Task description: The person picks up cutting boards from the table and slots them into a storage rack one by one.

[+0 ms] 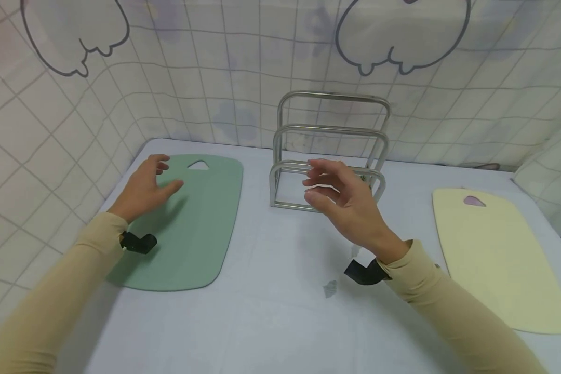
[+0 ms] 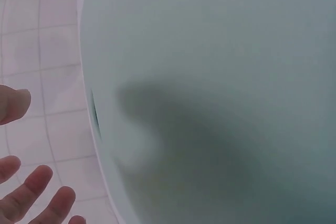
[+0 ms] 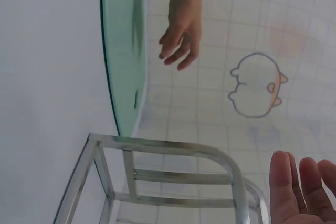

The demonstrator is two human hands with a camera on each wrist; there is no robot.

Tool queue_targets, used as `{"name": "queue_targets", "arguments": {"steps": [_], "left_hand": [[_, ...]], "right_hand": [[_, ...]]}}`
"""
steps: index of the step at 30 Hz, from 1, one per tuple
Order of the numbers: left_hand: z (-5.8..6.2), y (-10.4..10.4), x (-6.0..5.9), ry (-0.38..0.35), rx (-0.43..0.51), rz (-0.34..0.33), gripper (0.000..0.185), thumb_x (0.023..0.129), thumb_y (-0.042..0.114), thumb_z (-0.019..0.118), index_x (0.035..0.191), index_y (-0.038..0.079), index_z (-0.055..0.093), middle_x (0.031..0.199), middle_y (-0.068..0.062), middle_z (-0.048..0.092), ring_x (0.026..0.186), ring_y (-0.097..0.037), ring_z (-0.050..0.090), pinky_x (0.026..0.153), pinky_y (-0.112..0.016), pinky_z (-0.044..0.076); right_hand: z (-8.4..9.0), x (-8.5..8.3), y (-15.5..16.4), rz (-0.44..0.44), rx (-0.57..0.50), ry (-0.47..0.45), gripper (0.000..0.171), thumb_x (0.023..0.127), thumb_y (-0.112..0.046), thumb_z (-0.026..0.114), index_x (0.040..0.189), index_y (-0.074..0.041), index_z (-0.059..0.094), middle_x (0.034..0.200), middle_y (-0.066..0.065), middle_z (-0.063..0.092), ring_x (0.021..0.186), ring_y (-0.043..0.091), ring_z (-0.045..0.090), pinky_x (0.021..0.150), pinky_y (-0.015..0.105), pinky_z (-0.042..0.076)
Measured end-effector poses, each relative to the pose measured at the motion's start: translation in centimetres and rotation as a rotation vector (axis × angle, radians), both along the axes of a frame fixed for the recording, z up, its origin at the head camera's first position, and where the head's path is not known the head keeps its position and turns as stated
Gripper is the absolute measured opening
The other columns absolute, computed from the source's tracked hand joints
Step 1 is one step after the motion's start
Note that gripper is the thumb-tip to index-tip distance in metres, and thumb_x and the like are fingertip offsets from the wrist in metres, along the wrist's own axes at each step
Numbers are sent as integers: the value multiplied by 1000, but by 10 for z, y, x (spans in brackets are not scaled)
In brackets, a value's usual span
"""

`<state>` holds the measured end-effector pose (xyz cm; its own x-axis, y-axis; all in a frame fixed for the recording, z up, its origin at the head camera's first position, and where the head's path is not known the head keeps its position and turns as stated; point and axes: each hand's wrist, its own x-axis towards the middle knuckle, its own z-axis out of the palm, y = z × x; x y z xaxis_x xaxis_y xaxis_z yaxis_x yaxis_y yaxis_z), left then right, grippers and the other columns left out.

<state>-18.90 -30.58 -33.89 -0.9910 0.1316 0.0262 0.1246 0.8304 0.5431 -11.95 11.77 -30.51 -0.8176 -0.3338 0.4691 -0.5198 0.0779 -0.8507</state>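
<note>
My left hand [image 1: 146, 188] hovers over the upper left of a green cutting board [image 1: 201, 223], fingers loosely bent and holding nothing. Its shadow falls on the board, which also fills most of the left wrist view. In the head view my right hand [image 1: 348, 205] is in front of a metal rack [image 1: 329, 130] with several upright loops, covering part of its lowest loop. Nothing is between its thumb and fingers. In the right wrist view the right fingers [image 3: 310, 187] appear beside the rack [image 3: 173, 145].
A yellow cutting board [image 1: 500, 259] lies flat at the right of the white table [image 1: 262, 322]. Behind the rack hangs a grid-patterned cloth [image 1: 224, 78] with cartoon outlines. A small grey patch [image 1: 330, 289] marks the tabletop near the right wrist.
</note>
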Motion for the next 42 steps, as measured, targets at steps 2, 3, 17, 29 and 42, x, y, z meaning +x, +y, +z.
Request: {"name": "queue_targets", "arguments": {"steps": [2, 3, 17, 29, 42], "left_hand": [[-1, -3, 0, 6, 2, -4, 76, 102, 35, 63, 158, -1, 26, 151, -31, 45, 142, -49, 42, 112, -66, 39], [-1, -4, 1, 7, 3, -5, 76, 102, 35, 63, 158, -1, 26, 151, -32, 44, 142, -49, 42, 112, -66, 39], [-9, -22, 4, -21, -21, -12, 78, 102, 35, 63, 158, -4, 25, 151, -35, 42, 141, -52, 41, 110, -68, 39], [-11, -33, 5, -62, -65, -11, 81, 103, 38, 61, 159, -7, 22, 150, -37, 40, 140, -53, 40, 109, -68, 39], [-12, -41, 4, -134, -127, -2, 89, 103, 44, 59, 160, -10, 18, 153, -39, 36, 141, -53, 39, 112, -67, 38]], "right_hand": [[-2, 0, -5, 10, 27, -27, 54, 92, 6, 68, 143, -1, 53, 127, 1, 61, 118, 14, 65, 102, 23, 56], [-4, 0, -8, 15, 36, -36, 54, 92, 6, 68, 143, -2, 53, 127, 3, 61, 118, 16, 64, 101, 24, 57], [-27, 0, -43, 92, 88, -146, 54, 94, -3, 71, 144, -4, 53, 128, 17, 61, 120, 32, 65, 103, 26, 56], [-42, -2, -70, 115, 116, -337, 48, 98, -19, 70, 144, -18, 56, 133, 7, 63, 123, 22, 68, 104, 25, 55], [-58, -12, -88, 94, 194, -440, 49, 99, -29, 69, 145, -18, 56, 138, 9, 63, 125, 20, 68, 104, 36, 56]]}}
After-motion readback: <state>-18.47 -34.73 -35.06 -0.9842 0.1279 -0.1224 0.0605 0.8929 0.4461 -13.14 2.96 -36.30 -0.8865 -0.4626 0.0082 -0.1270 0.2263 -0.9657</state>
